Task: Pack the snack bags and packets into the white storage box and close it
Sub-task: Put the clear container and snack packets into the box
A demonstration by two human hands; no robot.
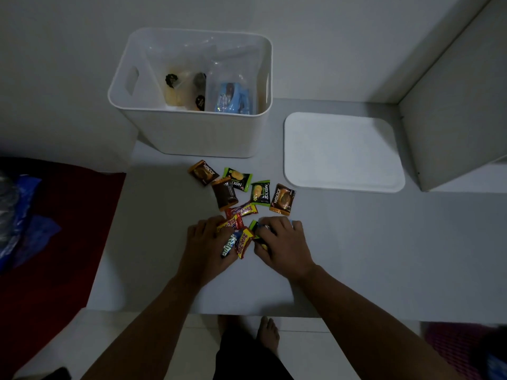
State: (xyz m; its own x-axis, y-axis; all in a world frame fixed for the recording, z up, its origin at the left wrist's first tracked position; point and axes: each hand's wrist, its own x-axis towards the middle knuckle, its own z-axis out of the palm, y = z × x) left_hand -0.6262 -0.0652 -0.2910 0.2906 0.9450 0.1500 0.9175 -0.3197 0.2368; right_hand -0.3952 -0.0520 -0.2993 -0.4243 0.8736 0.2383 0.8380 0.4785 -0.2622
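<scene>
The white storage box (pixel 192 133) stands open at the back of the white surface, with clear snack bags (pixel 186 89) and blue packets (pixel 233 101) inside. Its flat lid (pixel 343 152) lies to the right. Several Nextar packets (pixel 282 199) lie loose in front of the box. My left hand (pixel 205 248) grips red and yellow Beng-Beng bars (pixel 244 242) and a blue bar. My right hand (pixel 282 245) curls around a green packet (pixel 253 225) beside them.
A dark red cloth (pixel 55 242) with blue plastic bags (pixel 19 220) lies at the left. A white panel (pixel 452 105) rises at the right. My bare feet (pixel 267 333) show below the surface's front edge.
</scene>
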